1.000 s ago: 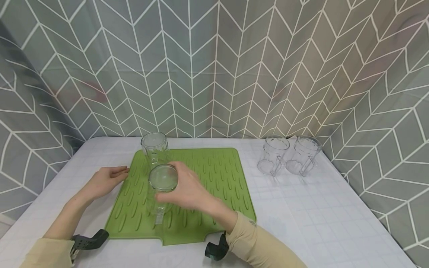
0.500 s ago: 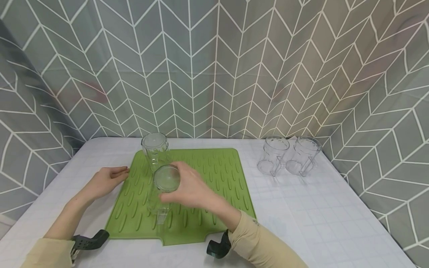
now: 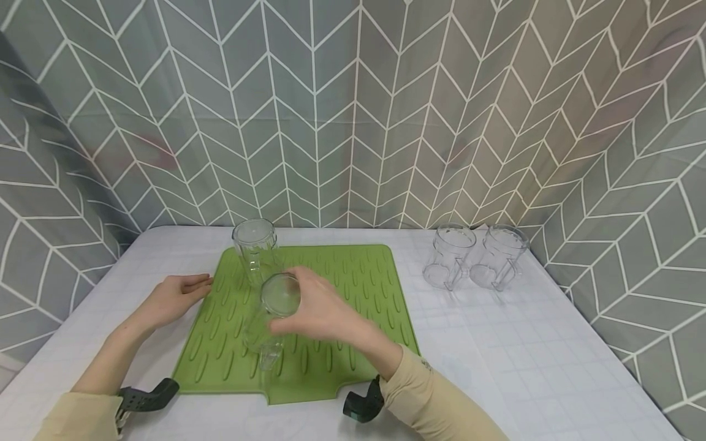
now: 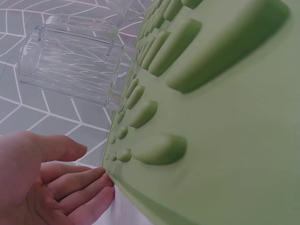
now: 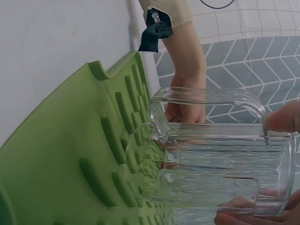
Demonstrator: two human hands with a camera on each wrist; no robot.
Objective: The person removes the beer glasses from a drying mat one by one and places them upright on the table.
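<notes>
My right hand (image 3: 317, 309) grips a clear glass mug (image 3: 280, 296) near its upper end, over the left half of the green ridged mat (image 3: 364, 300). The mug leans slightly, its lower end close to the mat and its handle (image 3: 270, 355) toward the near side. In the right wrist view, thumb and fingers sit on either side of the glass mug (image 5: 215, 154). A second glass mug (image 3: 255, 245) stands behind it at the mat's back left. My left hand (image 3: 172, 298) lies at the mat's left edge; in the left wrist view its fingertips touch that edge.
Two more glass mugs (image 3: 453, 254) (image 3: 499, 257) stand side by side on the white tablecloth (image 3: 496, 367) at the back right. Behind the table hangs a grey curtain (image 3: 353, 122) with white chevron lines.
The upper end of the held mug has shifted right with my right hand, so the mug leans more. My left hand and the other mugs have stayed in place.
</notes>
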